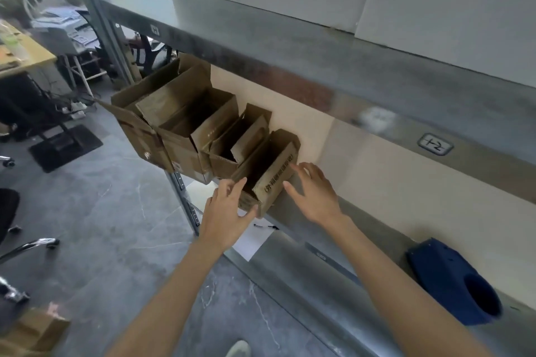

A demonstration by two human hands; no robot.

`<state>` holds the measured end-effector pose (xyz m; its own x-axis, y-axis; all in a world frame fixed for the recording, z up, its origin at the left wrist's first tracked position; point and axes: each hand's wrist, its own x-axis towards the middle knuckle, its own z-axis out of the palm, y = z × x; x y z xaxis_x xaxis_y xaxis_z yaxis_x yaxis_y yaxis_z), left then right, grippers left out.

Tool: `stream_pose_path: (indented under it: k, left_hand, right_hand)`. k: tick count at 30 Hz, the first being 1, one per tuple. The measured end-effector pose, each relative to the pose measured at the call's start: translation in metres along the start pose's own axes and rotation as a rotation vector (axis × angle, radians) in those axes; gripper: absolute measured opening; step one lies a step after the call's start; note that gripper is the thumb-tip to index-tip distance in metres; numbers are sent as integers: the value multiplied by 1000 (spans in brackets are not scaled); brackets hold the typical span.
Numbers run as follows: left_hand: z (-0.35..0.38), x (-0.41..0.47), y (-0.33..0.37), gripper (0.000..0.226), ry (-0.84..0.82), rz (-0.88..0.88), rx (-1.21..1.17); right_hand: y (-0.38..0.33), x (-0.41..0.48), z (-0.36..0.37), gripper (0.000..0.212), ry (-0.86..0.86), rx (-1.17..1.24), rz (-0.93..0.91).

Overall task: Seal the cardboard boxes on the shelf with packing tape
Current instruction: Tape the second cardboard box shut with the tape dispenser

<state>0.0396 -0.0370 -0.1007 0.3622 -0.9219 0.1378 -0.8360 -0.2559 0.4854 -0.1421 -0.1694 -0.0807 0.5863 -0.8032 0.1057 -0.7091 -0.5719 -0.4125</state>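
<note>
Several open brown cardboard boxes stand in a row on the metal shelf [342, 243], flaps up. The nearest small box [272, 171] has printed text on its right flap. My left hand [226, 211] touches its left front corner, fingers spread and thumb under the edge. My right hand [313, 191] is open with straight fingers, fingertips against the right flap. A middle box [243, 136] and a larger box [185, 113] stand further left. No tape roll is visible.
A blue plastic part [452, 281] with a round hole lies on the shelf to the right. The upper shelf beam [290, 66] hangs just above the boxes. A white sheet with a pen [255, 238] lies below. Office chairs and a desk [23, 55] stand left.
</note>
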Motion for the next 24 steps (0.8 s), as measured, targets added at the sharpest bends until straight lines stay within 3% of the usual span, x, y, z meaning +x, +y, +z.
stream_pose_path:
  k: [9, 24]
  left_hand:
    - [5, 24, -24, 40, -36, 133, -231]
    - [-2, 42, -55, 45, -60, 251, -208]
  right_hand:
    - [-19, 16, 17, 51, 47, -18, 135]
    - [-16, 30, 10, 64, -86, -93, 154]
